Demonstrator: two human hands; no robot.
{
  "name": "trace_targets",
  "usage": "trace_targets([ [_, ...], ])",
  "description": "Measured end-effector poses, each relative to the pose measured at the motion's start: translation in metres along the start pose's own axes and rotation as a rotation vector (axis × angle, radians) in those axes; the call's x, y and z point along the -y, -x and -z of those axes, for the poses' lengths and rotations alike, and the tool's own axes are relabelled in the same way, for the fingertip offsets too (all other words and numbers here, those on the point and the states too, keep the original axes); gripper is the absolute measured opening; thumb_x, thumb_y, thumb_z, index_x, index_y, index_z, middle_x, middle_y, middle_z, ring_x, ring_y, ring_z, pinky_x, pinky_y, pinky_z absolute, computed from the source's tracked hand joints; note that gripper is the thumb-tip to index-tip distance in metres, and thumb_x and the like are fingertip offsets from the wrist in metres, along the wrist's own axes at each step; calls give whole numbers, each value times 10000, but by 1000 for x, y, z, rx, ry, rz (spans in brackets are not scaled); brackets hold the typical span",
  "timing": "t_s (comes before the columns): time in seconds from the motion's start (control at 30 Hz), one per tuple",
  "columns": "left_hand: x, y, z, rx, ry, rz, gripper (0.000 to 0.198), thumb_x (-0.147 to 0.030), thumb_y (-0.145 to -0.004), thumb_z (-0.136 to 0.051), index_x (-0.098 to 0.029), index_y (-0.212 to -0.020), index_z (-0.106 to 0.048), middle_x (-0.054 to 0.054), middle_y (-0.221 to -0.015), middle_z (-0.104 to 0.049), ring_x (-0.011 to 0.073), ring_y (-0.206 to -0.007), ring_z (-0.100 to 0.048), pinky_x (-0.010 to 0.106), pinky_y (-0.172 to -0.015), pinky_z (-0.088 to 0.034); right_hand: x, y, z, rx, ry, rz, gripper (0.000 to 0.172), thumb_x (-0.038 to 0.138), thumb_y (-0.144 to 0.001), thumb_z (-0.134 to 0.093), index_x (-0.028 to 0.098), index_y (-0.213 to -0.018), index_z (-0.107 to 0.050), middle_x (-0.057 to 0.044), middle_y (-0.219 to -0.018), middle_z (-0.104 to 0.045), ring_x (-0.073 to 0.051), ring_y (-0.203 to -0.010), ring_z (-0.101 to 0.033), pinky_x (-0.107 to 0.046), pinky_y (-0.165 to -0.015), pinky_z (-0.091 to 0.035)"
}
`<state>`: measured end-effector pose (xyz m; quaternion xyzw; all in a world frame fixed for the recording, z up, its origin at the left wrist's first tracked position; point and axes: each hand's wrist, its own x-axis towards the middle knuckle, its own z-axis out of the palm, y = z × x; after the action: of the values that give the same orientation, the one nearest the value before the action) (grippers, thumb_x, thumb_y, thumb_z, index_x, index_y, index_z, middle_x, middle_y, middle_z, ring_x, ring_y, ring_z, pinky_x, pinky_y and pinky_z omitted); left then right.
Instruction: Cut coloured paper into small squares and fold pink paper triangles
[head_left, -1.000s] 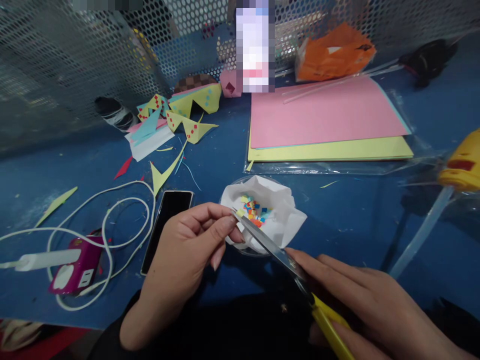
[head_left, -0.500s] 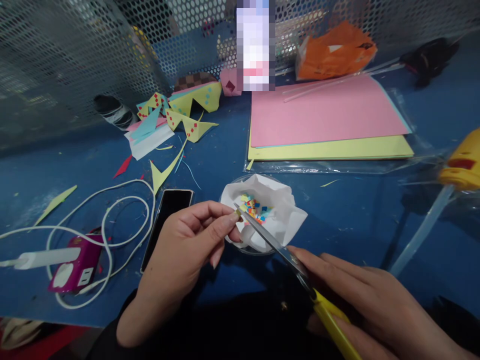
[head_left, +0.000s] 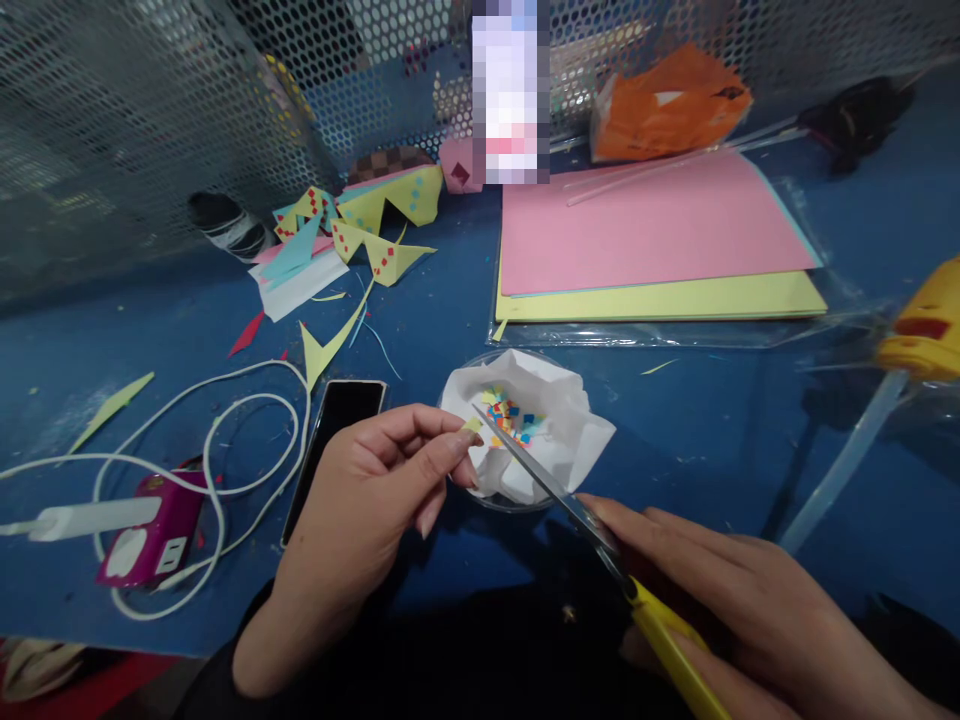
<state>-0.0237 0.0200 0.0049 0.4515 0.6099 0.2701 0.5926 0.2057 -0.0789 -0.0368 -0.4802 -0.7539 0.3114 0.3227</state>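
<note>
My left hand point(head_left: 375, 480) pinches a tiny yellow paper scrap point(head_left: 472, 426) between thumb and forefinger, just left of a clear dish point(head_left: 517, 500) lined with white tissue. Several small coloured paper squares point(head_left: 510, 412) lie in the tissue. My right hand point(head_left: 720, 590) grips yellow-handled scissors point(head_left: 570, 505); their blades reach up-left and the tip meets the scrap over the dish.
A black phone point(head_left: 335, 445) lies left of my hand, beside a white cable point(head_left: 225, 430) and a magenta charger point(head_left: 154, 530). Pink and yellow paper sheets point(head_left: 645, 240) lie behind the dish, folded yellow paper shapes point(head_left: 375, 225) at back left, an orange bag point(head_left: 667, 105), a yellow glue gun point(head_left: 922, 325) right.
The scissor blades have shifted slightly at the scrap; both hands stay almost where they were over the dish.
</note>
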Motion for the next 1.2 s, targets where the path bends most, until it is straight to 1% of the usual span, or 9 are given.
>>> trace_targets([
  [0.1, 1, 0, 1, -14, 23, -7, 132, -298, -826, -741, -173, -803, -707, -12, -653, -670, 36, -417, -430, 164, -427, -307, -1, 5, -1, -4, 35, -36, 582, 257, -859, -587, 257, -1439, -544, -73, -998, -788, -244, -815, -776, -268, -647, -648],
  [0.2, 1, 0, 2, -29, 21, -20, 124, -299, -837, -731, -177, -820, -712, -13, -653, -674, 36, -421, -430, 164, -435, -303, -4, 13, -4, -38, 112, -26, 679, 346, -826, -633, 263, -1486, -493, -100, -1107, -773, -297, -899, -772, -323, -690, -661],
  [0.3, 1, 1, 1, -25, 17, -42, 128, -306, -845, -727, -182, -817, -720, -15, -656, -678, 31, -425, -430, 158, -435, -298, -10, 21, -8, -75, 192, 23, 755, 373, -831, -614, 267, -1545, -392, -109, -1169, -757, -317, -938, -767, -361, -701, -669],
  [0.4, 0, 1, -1, -27, 24, -41, 122, -309, -846, -731, -187, -844, -728, -20, -655, -677, 28, -427, -432, 151, -438, -304, -13, 23, -11, -78, 260, 58, 761, 366, -860, -563, 262, -1572, -316, -111, -1169, -758, -318, -931, -771, -388, -667, -675],
  [0.53, 1, 2, -1, -16, 32, -24, 107, -293, -836, -736, -190, -865, -733, -19, -649, -682, 26, -416, -440, 152, -441, -322, -10, 17, -8, -23, 295, 39, 635, 311, -866, -552, 231, -1486, -440, -119, -1109, -779, -305, -916, -778, -358, -637, -671],
  [0.63, 1, 3, -1, 0, 30, -22, 106, -282, -833, -730, -176, -829, -732, -6, -648, -688, 31, -418, -451, 155, -437, -328, -7, 12, -5, 30, 254, 32, 557, 233, -867, -544, 203, -1422, -507, -114, -1096, -785, -272, -922, -779, -310, -673, -663],
  [0.7, 0, 3, -1, -1, 36, -13, 114, -279, -823, -734, -166, -810, -732, -1, -633, -681, 38, -423, -458, 155, -431, -332, -7, 12, -4, 28, 249, 33, 545, 222, -868, -548, 192, -1412, -528, -118, -1104, -783, -267, -922, -779, -305, -686, -660],
  [0.97, 1, 1, -1, 13, 48, 1, 94, -270, -820, -728, -183, -784, -730, -18, -614, -672, 34, -413, -456, 145, -423, -325, -12, 18, -13, -56, 191, 62, 619, 233, -896, -491, 230, -1514, -456, -98, -1096, -773, -219, -801, -774, -252, -635, -640],
  [1.2, 2, 1, -2, 22, 61, -10, 115, -259, -829, -713, -170, -756, -710, -17, -606, -670, 17, -376, -406, 142, -402, -282, -8, 14, -10, -43, 151, 62, 630, 199, -876, -472, 228, -1505, -466, -77, -984, -781, -197, -694, -753, -232, -572, -619],
])
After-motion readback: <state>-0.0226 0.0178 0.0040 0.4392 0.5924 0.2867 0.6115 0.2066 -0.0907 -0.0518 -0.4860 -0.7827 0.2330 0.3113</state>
